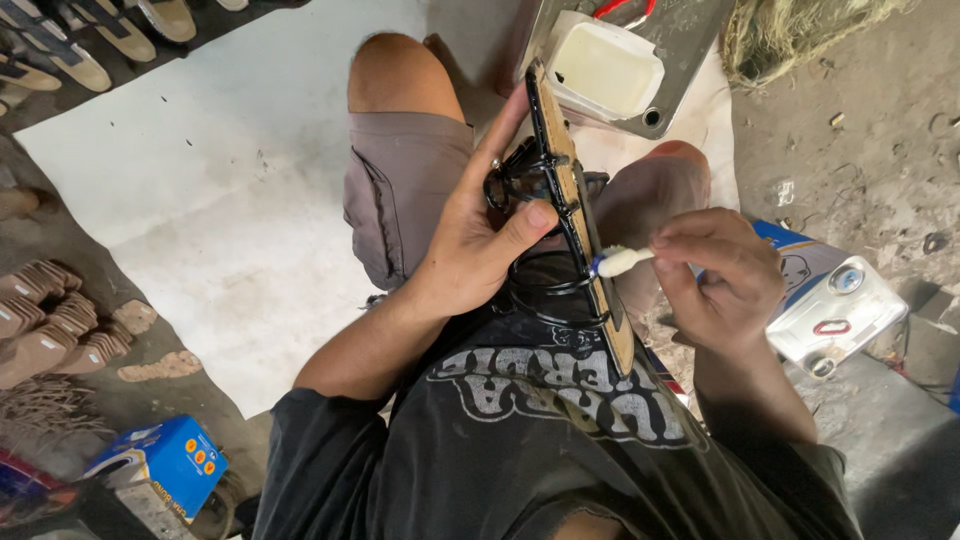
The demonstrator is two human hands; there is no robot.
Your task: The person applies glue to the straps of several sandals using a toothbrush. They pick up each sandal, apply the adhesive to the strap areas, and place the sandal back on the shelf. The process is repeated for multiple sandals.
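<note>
The left hand (470, 235) grips a sandal (578, 215) on edge over the lap, thumb pressed on its black straps (535, 180) and fingers wrapped behind. The right hand (725, 275) pinches a small brush (618, 262), its pale, wet-looking tip touching the sole's edge just beside the left thumb. Beyond both hands sits an open white tub (605, 68) of pale glue-like liquid. Gluing looks under way around mid-sole; how much edge is already coated cannot be told. To the far left of the left hand, soles (50, 320) lie stacked, seemingly waiting.
</note>
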